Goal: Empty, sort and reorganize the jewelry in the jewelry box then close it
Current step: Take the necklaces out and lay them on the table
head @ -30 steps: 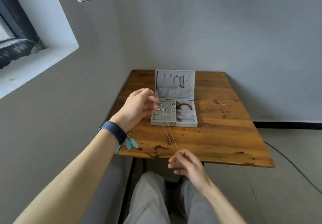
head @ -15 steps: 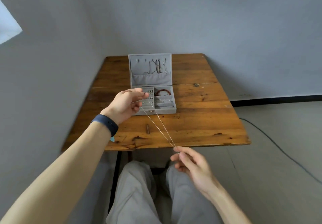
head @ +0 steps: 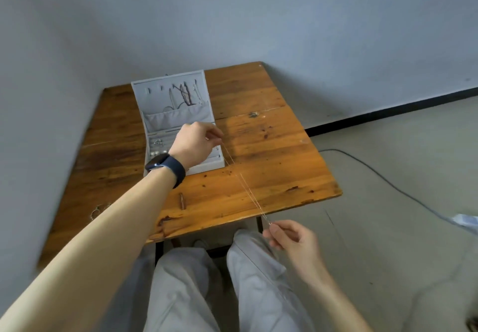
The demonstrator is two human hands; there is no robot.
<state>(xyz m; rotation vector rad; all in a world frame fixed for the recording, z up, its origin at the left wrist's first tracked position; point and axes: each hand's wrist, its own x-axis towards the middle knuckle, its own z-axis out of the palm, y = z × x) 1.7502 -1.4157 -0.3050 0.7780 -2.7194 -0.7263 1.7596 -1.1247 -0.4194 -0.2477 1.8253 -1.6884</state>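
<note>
Our left hand (head: 196, 143) has crossed the jewelry box (head: 178, 117) rightward; it and our right hand (head: 292, 241) pinch the chain's (head: 248, 191) far and near ends.

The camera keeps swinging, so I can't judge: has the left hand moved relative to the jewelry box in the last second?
Yes. The left hand, pinching the chain, has crossed from the left side of the jewelry box to its right edge.
</note>
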